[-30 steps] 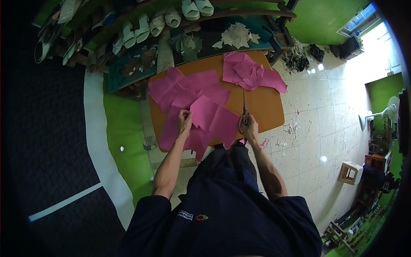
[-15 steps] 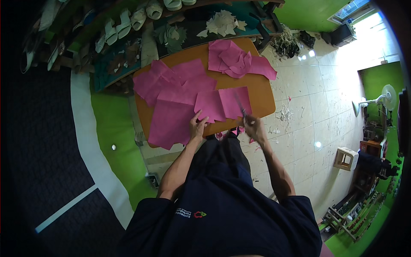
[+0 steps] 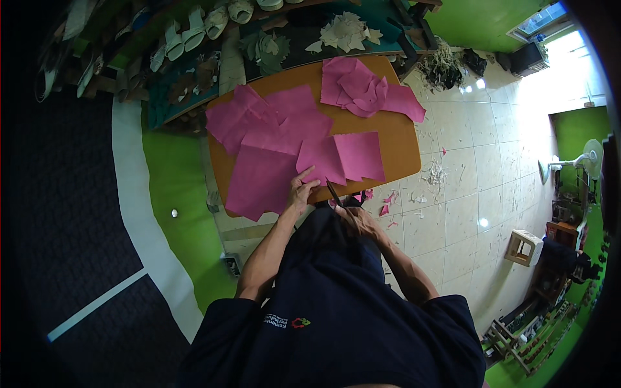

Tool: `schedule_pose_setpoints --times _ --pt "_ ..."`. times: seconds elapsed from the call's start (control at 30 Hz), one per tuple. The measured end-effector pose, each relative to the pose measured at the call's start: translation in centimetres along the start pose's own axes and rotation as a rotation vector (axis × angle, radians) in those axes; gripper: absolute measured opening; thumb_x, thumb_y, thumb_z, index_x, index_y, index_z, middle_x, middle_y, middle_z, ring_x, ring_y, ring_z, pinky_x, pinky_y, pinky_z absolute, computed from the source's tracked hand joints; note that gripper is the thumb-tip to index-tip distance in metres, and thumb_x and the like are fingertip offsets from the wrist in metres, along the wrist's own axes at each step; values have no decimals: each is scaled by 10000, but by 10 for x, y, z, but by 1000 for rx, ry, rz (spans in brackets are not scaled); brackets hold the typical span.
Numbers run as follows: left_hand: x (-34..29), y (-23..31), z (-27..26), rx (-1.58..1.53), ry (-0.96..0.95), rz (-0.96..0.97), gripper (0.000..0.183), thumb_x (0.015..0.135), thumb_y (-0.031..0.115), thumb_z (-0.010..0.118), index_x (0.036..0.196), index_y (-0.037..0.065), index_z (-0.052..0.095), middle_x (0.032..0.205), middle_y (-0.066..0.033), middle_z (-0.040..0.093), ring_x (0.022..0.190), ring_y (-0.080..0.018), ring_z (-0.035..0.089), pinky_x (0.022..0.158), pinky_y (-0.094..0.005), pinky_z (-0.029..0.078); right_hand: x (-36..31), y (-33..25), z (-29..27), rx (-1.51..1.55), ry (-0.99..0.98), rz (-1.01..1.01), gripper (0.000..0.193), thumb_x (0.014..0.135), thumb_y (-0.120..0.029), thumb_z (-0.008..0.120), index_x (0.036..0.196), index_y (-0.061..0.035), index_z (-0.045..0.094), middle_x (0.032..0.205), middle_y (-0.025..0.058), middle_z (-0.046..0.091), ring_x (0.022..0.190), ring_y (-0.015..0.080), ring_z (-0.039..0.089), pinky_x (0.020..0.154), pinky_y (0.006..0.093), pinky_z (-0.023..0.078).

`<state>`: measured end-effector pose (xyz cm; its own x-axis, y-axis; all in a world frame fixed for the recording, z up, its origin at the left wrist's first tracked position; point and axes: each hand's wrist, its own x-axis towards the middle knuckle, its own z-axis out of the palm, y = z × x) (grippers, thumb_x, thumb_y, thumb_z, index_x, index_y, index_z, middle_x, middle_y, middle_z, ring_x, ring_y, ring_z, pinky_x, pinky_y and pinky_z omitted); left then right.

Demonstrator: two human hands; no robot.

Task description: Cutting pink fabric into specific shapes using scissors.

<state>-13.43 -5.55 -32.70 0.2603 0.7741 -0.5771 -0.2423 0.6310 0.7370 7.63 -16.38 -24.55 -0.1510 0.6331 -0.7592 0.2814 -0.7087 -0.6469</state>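
On the wooden table (image 3: pixel 404 145) lies a pink sheet (image 3: pixel 319 157) with a notched near edge. My left hand (image 3: pixel 301 193) holds this sheet at its near left edge, fingers over the top. Scissors (image 3: pixel 332 193) are gripped in my right hand (image 3: pixel 359 222), close to my lap below the table's near edge. Their blades point up toward the sheet's near edge; whether they touch it I cannot tell. Just right of it lies a second pink sheet panel (image 3: pixel 361 155), and a larger pink piece (image 3: pixel 262 178) spreads to the left.
Cut pink petal-like pieces (image 3: pixel 365 97) are stacked at the far right of the table, more pink sheets (image 3: pixel 242 116) at the far left. Behind stands a shelf with sandals (image 3: pixel 194 31) and pale cut pieces (image 3: pixel 347 32). Scraps (image 3: pixel 435 172) litter the tiled floor beside a white fan (image 3: pixel 590 157).
My right hand has drawn back and left with the scissors, from over the right panel to near my lap. My left hand stays on the sheet; the view has shifted slightly.
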Motion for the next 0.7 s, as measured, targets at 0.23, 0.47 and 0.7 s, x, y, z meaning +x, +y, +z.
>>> schedule_pose_setpoints --times 0.23,0.47,0.7 --pt "-3 14 0 86 -66 -3 618 823 -86 647 1410 54 516 892 -47 701 784 -110 678 810 -258 595 12 -26 -10 87 -87 -46 722 901 -692 529 888 23 624 699 103 578 624 208 596 581 349 485" --pt "-3 8 -8 92 -112 -25 633 829 -63 647 1429 87 510 845 -36 693 743 -104 663 760 -250 582 10 -49 -18 67 -70 -126 623 913 -628 577 1007 -15 641 724 59 568 606 162 551 564 315 453" --pt "2 12 -7 69 -49 -30 641 822 -55 672 1427 91 517 874 -26 692 735 -87 655 734 -230 563 19 -32 -18 99 13 -202 644 824 -593 731 1074 -4 655 824 92 645 722 184 589 680 350 463"
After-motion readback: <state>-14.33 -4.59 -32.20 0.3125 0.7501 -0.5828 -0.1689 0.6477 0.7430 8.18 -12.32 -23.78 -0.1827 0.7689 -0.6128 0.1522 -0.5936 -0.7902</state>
